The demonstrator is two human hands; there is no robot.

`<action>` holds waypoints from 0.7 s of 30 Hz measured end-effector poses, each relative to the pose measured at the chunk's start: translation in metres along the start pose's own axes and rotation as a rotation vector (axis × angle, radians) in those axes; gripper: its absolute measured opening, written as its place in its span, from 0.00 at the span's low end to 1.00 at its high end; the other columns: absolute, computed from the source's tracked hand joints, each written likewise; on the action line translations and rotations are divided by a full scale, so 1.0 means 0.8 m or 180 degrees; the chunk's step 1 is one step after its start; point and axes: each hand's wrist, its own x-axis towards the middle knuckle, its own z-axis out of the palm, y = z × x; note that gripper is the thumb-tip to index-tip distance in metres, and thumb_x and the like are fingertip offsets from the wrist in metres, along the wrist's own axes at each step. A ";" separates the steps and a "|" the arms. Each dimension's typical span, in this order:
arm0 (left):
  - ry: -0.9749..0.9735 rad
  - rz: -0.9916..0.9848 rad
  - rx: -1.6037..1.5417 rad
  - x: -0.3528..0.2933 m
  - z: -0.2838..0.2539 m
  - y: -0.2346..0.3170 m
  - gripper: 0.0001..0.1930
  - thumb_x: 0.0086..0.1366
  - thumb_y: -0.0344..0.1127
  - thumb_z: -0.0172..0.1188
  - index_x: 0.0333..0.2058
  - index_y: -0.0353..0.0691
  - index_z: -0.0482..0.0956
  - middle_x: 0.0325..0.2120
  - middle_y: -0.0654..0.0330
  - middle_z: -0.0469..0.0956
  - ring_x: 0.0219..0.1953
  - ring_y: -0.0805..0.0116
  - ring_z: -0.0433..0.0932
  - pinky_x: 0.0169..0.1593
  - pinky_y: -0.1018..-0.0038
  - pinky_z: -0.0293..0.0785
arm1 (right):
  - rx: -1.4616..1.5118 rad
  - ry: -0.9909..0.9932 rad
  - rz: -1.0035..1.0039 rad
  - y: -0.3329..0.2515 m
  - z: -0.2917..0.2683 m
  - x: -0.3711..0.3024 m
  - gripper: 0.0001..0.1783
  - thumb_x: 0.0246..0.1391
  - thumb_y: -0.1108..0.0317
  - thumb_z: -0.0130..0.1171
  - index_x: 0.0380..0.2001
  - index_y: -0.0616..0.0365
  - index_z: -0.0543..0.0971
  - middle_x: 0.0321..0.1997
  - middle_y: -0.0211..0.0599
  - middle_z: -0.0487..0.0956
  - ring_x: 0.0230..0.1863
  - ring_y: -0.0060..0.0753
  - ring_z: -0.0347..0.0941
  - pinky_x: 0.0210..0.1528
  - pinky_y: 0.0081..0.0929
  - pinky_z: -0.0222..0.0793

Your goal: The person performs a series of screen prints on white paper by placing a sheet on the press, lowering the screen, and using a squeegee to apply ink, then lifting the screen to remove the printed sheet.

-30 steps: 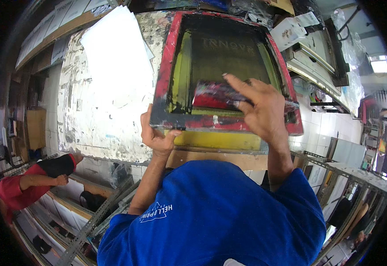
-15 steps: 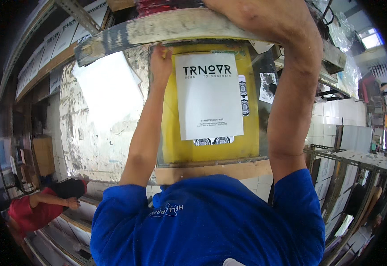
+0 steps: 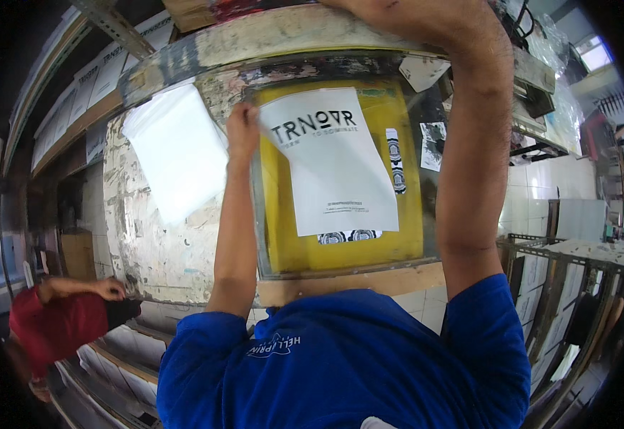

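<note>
My left hand (image 3: 242, 131) pinches the top left corner of a white sheet (image 3: 340, 179) printed with black lettering. The sheet lies askew on the yellow printing bed (image 3: 340, 247), its gripped corner lifted a little. My right hand (image 3: 405, 13) is at the top edge, partly cut off, holding up the raised screen frame (image 3: 283, 39). The frame's pale, paint-smeared edge spans the top of the view above the bed.
A stack of blank white sheets (image 3: 176, 154) lies on the paint-stained table (image 3: 154, 243) left of the bed. Another person in a red sleeve (image 3: 58, 322) works at lower left over shelves of sheets. Metal racks (image 3: 576, 264) stand at right.
The screen frame swung up off the bed, baring the printed sheet. My left hand left the frame's edge, took the sheet's corner and turned it slightly.
</note>
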 end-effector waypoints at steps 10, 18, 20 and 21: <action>0.1208 -0.1097 -0.0784 -0.153 -0.279 -0.099 0.08 0.72 0.34 0.58 0.37 0.34 0.78 0.27 0.68 0.74 0.30 0.79 0.68 0.34 0.80 0.65 | -0.0075 -0.0184 0.0310 -0.060 -0.008 -0.006 0.27 0.48 0.70 0.58 0.54 0.61 0.82 0.39 0.42 0.86 0.32 0.28 0.77 0.41 0.26 0.76; 0.2031 -0.1302 0.0259 -0.297 -0.461 -0.233 0.09 0.70 0.32 0.59 0.38 0.31 0.80 0.30 0.65 0.76 0.32 0.76 0.70 0.38 0.76 0.69 | 0.0166 0.0117 0.0646 -0.068 0.014 -0.010 0.25 0.48 0.74 0.59 0.52 0.63 0.83 0.42 0.43 0.86 0.37 0.30 0.80 0.45 0.27 0.77; 0.2074 -0.1114 0.0756 -0.332 -0.514 -0.264 0.11 0.69 0.32 0.59 0.39 0.27 0.80 0.31 0.55 0.80 0.33 0.67 0.75 0.42 0.71 0.72 | 0.0273 -0.0053 0.0511 -0.065 0.002 -0.006 0.24 0.48 0.71 0.60 0.52 0.62 0.83 0.42 0.43 0.86 0.36 0.30 0.80 0.45 0.27 0.76; 0.2197 -0.1206 0.1420 -0.342 -0.546 -0.273 0.13 0.69 0.34 0.60 0.41 0.27 0.80 0.35 0.50 0.81 0.36 0.60 0.76 0.45 0.66 0.73 | 0.0109 0.0003 0.0371 -0.059 -0.003 -0.007 0.24 0.49 0.69 0.60 0.52 0.61 0.84 0.42 0.43 0.86 0.36 0.31 0.80 0.45 0.28 0.76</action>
